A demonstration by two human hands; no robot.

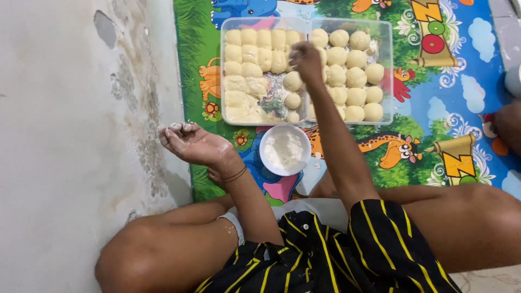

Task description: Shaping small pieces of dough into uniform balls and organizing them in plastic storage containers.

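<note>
Head view, looking down at a seated person on a bright play mat [450, 103] printed with cartoon animals. Two clear plastic trays stand side by side and touching. The left tray [223, 76] holds dough pressed close together at its far and left parts, so single pieces there cannot be counted with certainty; three separate dough balls [293, 81] lie along its right edge, with bare floured bottom showing between. The right tray [388, 70] holds rounded balls in about three columns, roughly fifteen visible; the forearm covers part of the left column, so the full count cannot be told. One white bowl [284, 150] of flour stands on the mat just in front of the trays.

The right hand [305, 59] reaches over the seam between the two trays, fingers bunched and pointing down; whether it grips a ball cannot be told, as the back of the hand hides the fingertips. The left hand [187, 142] hangs free near the pale wall [65, 135], palm up, fingers loosely curled, floured and holding nothing. One thin band circles the left wrist.

A rounded shape at the right edge is cut off and unclear
</note>
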